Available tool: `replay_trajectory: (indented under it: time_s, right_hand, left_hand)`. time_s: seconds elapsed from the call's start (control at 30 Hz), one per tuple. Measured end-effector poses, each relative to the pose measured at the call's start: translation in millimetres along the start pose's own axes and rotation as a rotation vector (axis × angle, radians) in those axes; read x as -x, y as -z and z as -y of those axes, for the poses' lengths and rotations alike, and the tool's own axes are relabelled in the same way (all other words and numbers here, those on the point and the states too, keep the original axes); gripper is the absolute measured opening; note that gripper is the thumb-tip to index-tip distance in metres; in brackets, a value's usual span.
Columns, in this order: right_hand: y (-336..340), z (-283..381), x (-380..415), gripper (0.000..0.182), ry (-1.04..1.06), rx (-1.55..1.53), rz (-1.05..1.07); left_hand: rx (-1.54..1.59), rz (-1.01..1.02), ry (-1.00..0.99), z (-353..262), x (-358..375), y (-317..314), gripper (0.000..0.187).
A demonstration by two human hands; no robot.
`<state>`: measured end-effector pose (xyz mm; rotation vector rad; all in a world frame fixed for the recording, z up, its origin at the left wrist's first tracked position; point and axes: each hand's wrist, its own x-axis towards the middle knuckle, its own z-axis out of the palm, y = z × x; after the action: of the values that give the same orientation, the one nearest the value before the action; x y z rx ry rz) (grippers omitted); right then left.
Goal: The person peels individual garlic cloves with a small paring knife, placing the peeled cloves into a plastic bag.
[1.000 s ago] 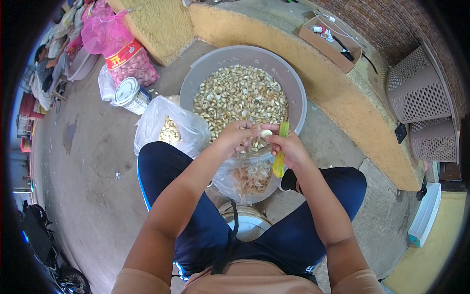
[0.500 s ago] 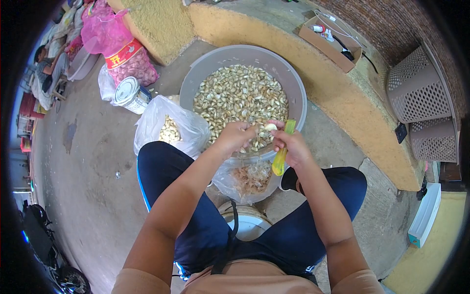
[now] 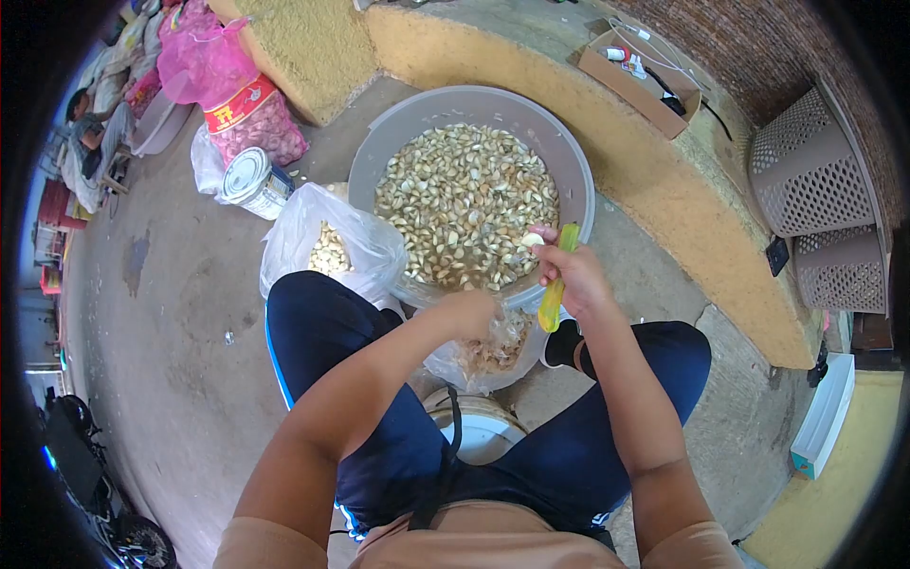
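My right hand is closed around a yellow cutter-like tool, its blade not visible. A pale peeled garlic clove sits at the thumb and fingertips of that hand, over the near right rim of a big grey tub. Many garlic cloves lie in water in the tub. My left hand is over a clear plastic bag of brownish peels; its fingers point down and are mostly hidden. Left of the tub, a white plastic bag holds peeled cloves.
A lidded white-and-blue pail and a pink mesh sack of garlic stand at upper left. A yellow ledge runs along the right, bearing a cardboard box. Between my legs is a bucket. Another person sits far left.
My left hand has moved from the clove over the tub down toward the bag of peels. My right hand has shifted slightly right, still holding the tool and clove.
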<state>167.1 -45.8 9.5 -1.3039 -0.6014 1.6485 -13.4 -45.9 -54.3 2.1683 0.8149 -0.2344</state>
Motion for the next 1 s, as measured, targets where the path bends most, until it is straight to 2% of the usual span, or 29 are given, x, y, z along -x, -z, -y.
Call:
replay_trajectory:
  time_s: [0.1,0.2,0.3,0.43,0.53,0.63,0.73,0.8,0.93,1.0]
  right_hand:
    - [-0.5,-0.5,1.1,0.031,-0.007,0.023,-0.004]
    - [0.7,-2.2,0.0,0.031,-0.007,0.039,0.006]
    - [0.8,-4.7,-1.1,0.03,-0.013,0.099,-0.014]
    - [1.8,-9.8,-2.8,0.024,-0.038,0.243,-0.038]
    - [7.8,-19.7,-11.7,0.023,-0.069,0.558,-0.101]
    - [29.3,-48.3,-33.2,0.025,0.044,1.256,-0.083]
    - [51.0,-82.5,-42.5,0.026,0.128,1.59,0.079]
    - [51.3,-102.0,-46.3,0.024,0.109,1.614,0.068]
    - [9.8,-110.7,-58.0,0.026,0.178,1.596,0.069]
    - [-30.9,-100.0,-60.9,0.029,0.267,1.345,0.17]
  left_hand:
    - [-0.189,0.074,-0.014,-8.3,5.1,-2.4,0.035]
    - [-0.22,0.077,0.106,-1.8,-4.2,-8.2,0.028]
    - [-0.09,0.001,0.142,-4.5,-2.5,5.0,0.021]
    - [-0.062,-0.024,0.137,-3.4,-0.3,9.7,0.022]
    - [-0.019,0.036,0.119,-2.2,-0.5,8.7,0.022]
    - [0.021,0.162,0.017,-1.7,-1.7,2.9,0.024]
    - [0.023,0.208,-0.1,0.2,-3.9,-6.8,0.028]
    - [0.053,0.252,-0.163,0.4,-5.2,-10.1,0.031]
    - [0.015,0.393,-0.071,-5.5,-3.4,-13.2,0.03]
    - [-0.008,0.397,-0.092,-4.8,-5.0,-20.6,0.028]
